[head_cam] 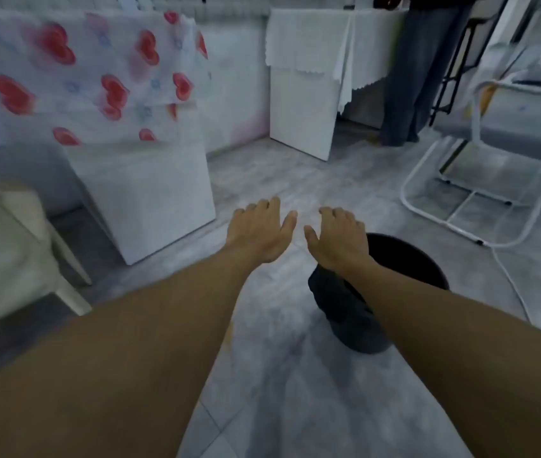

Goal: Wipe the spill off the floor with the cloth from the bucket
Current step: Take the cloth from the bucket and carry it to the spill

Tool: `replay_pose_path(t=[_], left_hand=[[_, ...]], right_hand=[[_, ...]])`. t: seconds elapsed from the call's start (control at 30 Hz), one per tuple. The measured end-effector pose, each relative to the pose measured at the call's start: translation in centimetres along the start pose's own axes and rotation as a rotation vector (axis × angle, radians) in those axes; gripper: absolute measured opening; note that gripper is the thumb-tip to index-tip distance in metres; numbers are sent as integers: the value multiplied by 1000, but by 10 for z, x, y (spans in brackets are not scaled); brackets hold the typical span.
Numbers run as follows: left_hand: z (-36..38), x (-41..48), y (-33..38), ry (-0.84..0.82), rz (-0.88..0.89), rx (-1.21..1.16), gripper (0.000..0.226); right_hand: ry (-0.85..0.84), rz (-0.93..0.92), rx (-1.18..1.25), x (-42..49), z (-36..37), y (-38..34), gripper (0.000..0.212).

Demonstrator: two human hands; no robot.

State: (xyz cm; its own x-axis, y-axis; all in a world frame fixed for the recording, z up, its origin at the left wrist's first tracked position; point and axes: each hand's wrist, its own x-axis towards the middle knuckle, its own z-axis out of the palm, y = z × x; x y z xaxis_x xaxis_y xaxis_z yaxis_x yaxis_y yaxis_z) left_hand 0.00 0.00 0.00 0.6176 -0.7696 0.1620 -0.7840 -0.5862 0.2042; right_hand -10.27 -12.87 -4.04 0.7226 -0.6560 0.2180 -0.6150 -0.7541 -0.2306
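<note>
Two bare forearms are reaching forward over the grey floor (262,375); the left hand (257,234) and right hand (337,241) are spreading open, each grip empty; a dark cloth (335,295) is draping over the black bucket's (417,262) rim just below the right grip.

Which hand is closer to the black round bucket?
The right hand. In the picture it hovers open over the far left rim of the black round bucket; the left hand, open too, is farther left, above bare grey floor.
</note>
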Motion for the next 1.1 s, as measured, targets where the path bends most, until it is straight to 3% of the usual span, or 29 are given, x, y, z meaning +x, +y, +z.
replay_pose_path(t=[0.13,0.33,0.67,0.83,1.0,1.1], left_hand=[[71,-3,20,-98,66,41,61],[147,-6,27,-177,110,57,58],[194,-6,-12,-196,115,74,55],[201,-13,-16,-195,63,36,51],[188,-17,-22,-168,11,-9,42],[172,-15,-42,-199,-114,-133,78]], right_hand=[[-130,75,-37,-15,57,37,53],[-253,14,-66,-13,117,68,65],[-118,-44,-142,13,160,74,51],[21,-282,-174,9,160,70,35],[138,-374,-173,2,149,38,35],[156,-450,-86,5,136,7,38]])
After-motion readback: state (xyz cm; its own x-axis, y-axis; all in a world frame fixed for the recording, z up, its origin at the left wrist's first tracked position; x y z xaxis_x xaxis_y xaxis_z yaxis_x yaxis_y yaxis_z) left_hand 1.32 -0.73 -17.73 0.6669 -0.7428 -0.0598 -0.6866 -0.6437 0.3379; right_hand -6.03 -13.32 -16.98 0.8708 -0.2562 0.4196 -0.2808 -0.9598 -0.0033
